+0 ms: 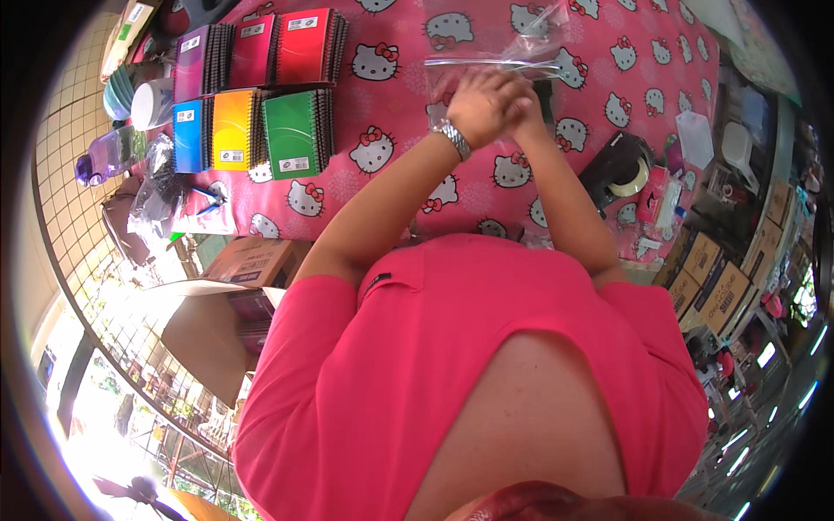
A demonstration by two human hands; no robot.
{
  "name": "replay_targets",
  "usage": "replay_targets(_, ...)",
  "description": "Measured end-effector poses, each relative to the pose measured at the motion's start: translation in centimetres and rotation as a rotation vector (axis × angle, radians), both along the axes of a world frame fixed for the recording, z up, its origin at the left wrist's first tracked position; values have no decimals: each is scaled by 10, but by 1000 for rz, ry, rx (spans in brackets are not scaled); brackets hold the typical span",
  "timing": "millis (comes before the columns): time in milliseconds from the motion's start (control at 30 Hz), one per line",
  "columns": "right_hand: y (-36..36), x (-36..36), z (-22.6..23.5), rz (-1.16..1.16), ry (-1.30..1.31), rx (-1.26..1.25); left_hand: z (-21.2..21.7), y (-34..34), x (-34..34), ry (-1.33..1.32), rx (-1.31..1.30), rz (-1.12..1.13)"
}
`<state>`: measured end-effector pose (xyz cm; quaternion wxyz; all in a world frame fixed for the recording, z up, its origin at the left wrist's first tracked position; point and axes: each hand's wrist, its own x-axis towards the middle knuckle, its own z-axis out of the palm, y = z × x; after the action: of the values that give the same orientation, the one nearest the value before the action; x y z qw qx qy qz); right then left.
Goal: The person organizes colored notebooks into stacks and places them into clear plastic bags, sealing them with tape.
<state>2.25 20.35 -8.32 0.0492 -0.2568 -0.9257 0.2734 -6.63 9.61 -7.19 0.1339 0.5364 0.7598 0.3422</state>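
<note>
Both hands meet at the near edge of a clear plastic bag (pixel 495 48) on the pink tablecloth (pixel 382 165); left hand (pixel 482 104) and right hand (pixel 526 113) pressed together, pinching its edge; the bag lies straight ahead, long axis crosswise

Glossy clear plastic bag (pixel 486 43), shiny metal wristwatch (pixel 453 139), matt printed tablecloth (pixel 391 104).

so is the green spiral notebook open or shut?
Shut. The green spiral notebook lies flat on the pink tablecloth, front cover down over its pages, beside the yellow notebook.
</note>
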Motion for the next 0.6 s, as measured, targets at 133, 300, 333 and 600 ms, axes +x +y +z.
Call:
replay_targets(133, 0, 36, 19, -236, 99, -107, -36, -8, -17, 161, -421, 258)
replay_targets(300, 13, 79, 7, -251, 72, 243, -57, -31, -45, 99, -381, 141)
replay_targets(333, 11, 72, 3, -198, 116, 299, -59, -32, -47, 106, -375, 102)
replay_targets(600, 23, 44, -26, -301, 70, 57, -46, -42, -74, 220, -574, 46)
